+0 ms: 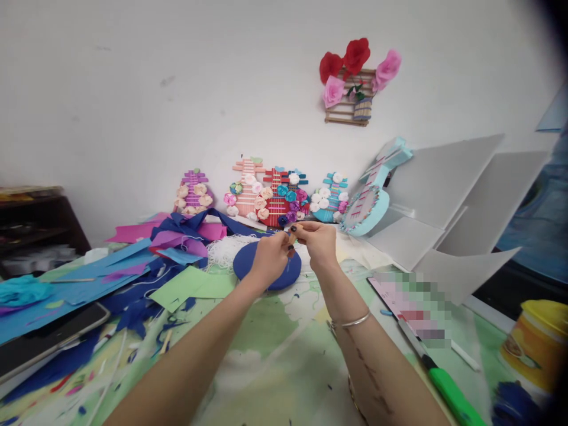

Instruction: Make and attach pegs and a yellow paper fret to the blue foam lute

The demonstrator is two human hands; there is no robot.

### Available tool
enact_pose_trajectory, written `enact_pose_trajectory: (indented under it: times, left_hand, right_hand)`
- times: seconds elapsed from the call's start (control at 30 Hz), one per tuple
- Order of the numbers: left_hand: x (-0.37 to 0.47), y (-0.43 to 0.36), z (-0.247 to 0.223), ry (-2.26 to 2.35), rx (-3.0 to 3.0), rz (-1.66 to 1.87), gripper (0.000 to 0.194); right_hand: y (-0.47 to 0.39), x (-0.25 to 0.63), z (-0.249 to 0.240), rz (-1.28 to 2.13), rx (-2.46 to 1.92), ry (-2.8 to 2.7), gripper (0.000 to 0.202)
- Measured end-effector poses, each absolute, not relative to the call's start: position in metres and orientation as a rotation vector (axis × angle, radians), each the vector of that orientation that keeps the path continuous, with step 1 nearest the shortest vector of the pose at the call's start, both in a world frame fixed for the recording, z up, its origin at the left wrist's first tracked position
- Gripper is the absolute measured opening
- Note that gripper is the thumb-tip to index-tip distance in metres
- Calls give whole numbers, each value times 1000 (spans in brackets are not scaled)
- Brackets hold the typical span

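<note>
My left hand (272, 258) and my right hand (316, 241) meet above a dark blue round piece (248, 264) on the table. Between their pinched fingertips is a small tan piece (292, 238), too small to make out clearly. Dark polish shows on the nails. The blue piece lies partly hidden behind my left hand. White string (226, 251) is heaped just left of it, with light green paper (195, 287) in front of the string.
Decorated instrument-shaped crafts (277, 198) stand along the wall. Blue paper sheets (102, 275) and a phone (53, 337) lie at left. At right are grey boards (448, 183), a green-handled tool (452, 396) and a yellow-lidded tub (535, 343).
</note>
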State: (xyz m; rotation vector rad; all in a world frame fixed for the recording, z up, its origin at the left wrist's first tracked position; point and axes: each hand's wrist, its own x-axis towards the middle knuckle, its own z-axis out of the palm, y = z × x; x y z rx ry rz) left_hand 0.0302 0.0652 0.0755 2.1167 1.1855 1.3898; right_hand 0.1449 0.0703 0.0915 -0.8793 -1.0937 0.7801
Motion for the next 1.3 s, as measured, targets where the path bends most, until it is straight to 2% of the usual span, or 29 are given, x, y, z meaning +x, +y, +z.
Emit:
enact_pose_trajectory:
  times: [0.07, 0.13, 0.23, 0.33, 0.47, 0.77, 0.97, 1.13, 1.3]
  left_hand:
    - [35, 65, 70, 1328, 2141, 1483, 11]
    - [36, 66, 67, 1280, 2022, 1489, 10]
    - [29, 71, 71, 950, 1713, 1313, 3]
    - [20, 73, 78, 646, 1483, 1076, 9]
    - [17, 69, 79, 425, 1369, 879, 12]
    - [24, 64, 80, 489, 1368, 936, 13]
    - [24, 66, 81, 506, 1332, 1031, 12]
    - [17, 79, 86, 649, 957, 1414, 12]
    - [11, 84, 92, 704, 758, 1678, 14]
  right_hand:
    - [74, 142, 87, 659, -925, -1077, 19]
    - [75, 141, 85, 640, -936, -1113, 20]
    - [71, 146, 90, 872, -800, -1215, 23]
    - [65, 156, 97, 1129, -617, -1330, 26]
    - [61, 167, 101, 1291, -512, -1380, 25]
    - [64, 169, 99, 1312, -565, -1281, 21]
    - [61, 162, 104, 1198, -522, -1284, 26]
    - [66, 151, 99, 951, -832, -1389, 37]
    - [74, 136, 78, 564, -1184, -1726, 17]
